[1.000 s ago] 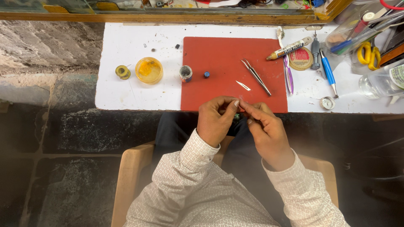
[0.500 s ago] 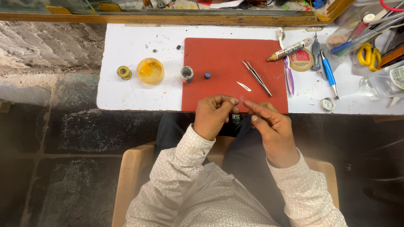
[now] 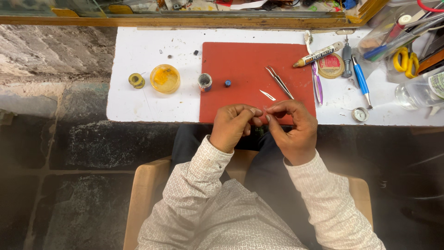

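White desk (image 3: 138,69) carries a red mat (image 3: 249,69). I see left hand (image 3: 233,126) and right hand (image 3: 292,127) pinching something tiny at its near edge, unidentifiable. Risk: it slips, dropping onto the lap.

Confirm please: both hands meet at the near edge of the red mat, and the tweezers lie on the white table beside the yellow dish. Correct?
Not quite. In the head view the tweezers lie on the red mat, far from the yellow dish. The left hand and right hand do meet at the mat's near edge.
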